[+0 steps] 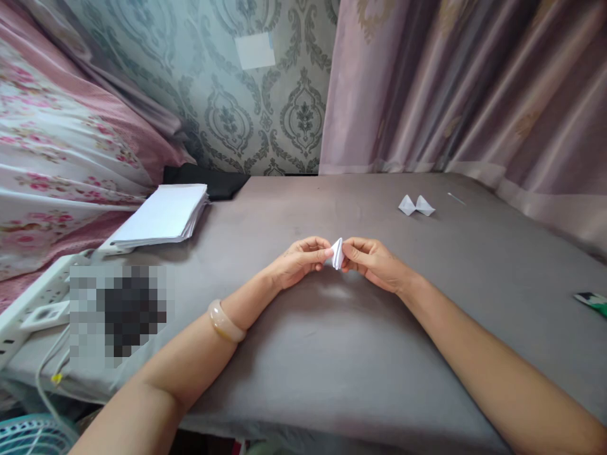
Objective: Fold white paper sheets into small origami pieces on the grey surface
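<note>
Between my two hands is a small piece of folded white paper [337, 254], pointed at the top and with several layers showing along its front. My left hand [303, 260] pinches its left side between thumb and fingers. From the other side, my right hand [372, 260] grips it the same way, its fingertips partly hidden behind the paper. Both hands are just above the grey cloth surface [303, 354]. Farther back on the right rest white folded paper shapes [417, 206], two peaks side by side.
At the back left lies a stack of white paper [164, 212], with a black folded item [208, 182] behind it. A white perforated rail [42, 297] and cables run along the left. A thin white stick [456, 198] and a green packet [592, 302] lie to the right.
</note>
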Motion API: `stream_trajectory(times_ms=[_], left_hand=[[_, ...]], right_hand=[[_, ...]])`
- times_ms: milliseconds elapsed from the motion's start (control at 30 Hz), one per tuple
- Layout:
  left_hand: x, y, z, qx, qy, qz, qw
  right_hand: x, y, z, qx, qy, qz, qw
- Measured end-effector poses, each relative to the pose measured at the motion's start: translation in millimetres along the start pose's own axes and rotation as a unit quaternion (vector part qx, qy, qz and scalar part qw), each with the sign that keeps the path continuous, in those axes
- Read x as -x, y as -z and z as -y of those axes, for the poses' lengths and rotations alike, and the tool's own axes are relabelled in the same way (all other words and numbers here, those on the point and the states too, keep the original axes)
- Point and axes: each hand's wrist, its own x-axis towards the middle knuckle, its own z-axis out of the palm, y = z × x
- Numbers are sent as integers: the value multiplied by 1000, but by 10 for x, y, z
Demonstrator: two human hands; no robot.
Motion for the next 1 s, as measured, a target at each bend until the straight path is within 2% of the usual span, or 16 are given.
stream_trajectory(times_ms=[200, 367, 500, 733, 900, 1000], left_hand=[[60, -9, -55, -46, 44, 73, 995], [43, 44, -38, -108, 49, 52, 992], [10, 44, 3, -113, 44, 14, 992], [-66, 50, 128, -93, -33, -77, 992], [-78, 7, 141, -55, -87, -98, 990], [-74, -23, 117, -43, -110, -106, 987]], right_hand=[[30, 15, 52, 67, 0, 46, 997], [28, 35, 70, 137, 2, 39, 990], [-2, 13, 43, 160, 0, -19, 987], [-56, -36, -81, 132, -18, -117, 984], [-71, -83, -144, 161, 32, -188, 968], [-90, -104, -162, 118, 85, -200, 969]])
